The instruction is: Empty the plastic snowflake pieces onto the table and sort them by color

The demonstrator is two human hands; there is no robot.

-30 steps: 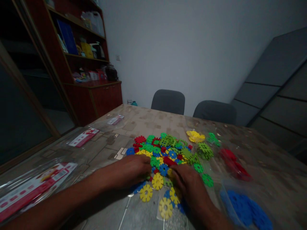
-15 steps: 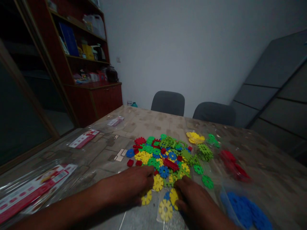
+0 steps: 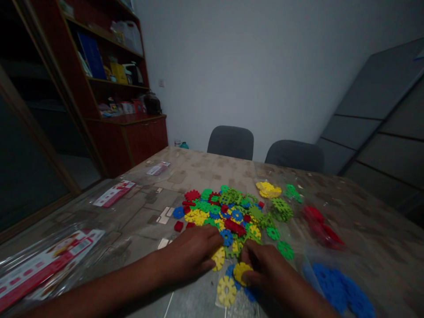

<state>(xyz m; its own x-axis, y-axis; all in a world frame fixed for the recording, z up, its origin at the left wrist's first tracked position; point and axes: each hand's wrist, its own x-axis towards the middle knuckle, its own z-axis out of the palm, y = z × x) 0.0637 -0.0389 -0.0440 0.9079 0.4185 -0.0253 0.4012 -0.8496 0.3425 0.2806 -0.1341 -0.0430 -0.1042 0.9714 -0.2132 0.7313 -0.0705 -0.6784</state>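
Note:
A heap of coloured plastic gear-shaped pieces (image 3: 232, 212) lies in the middle of the table (image 3: 198, 170). My left hand (image 3: 194, 251) rests palm down at the heap's near edge, its fingers curled over a yellow piece (image 3: 218, 259). My right hand (image 3: 265, 265) sits just to the right of it, thumb and fingers pinched on a yellow gear piece (image 3: 241, 271). Another yellow gear (image 3: 227, 290) lies on a clear bag between my wrists.
Bags of sorted pieces lie to the right: yellow (image 3: 269, 190), green (image 3: 281, 208), red (image 3: 319, 227), blue (image 3: 338, 287). Red-and-white packets (image 3: 46, 260) (image 3: 114, 193) lie on the left. Two grey chairs (image 3: 232, 141) stand at the far side, and a wooden cabinet (image 3: 132, 132) at the left.
Both hands have drawn back toward me from the heap. My right hand has closed on a yellow gear piece and lifted it slightly.

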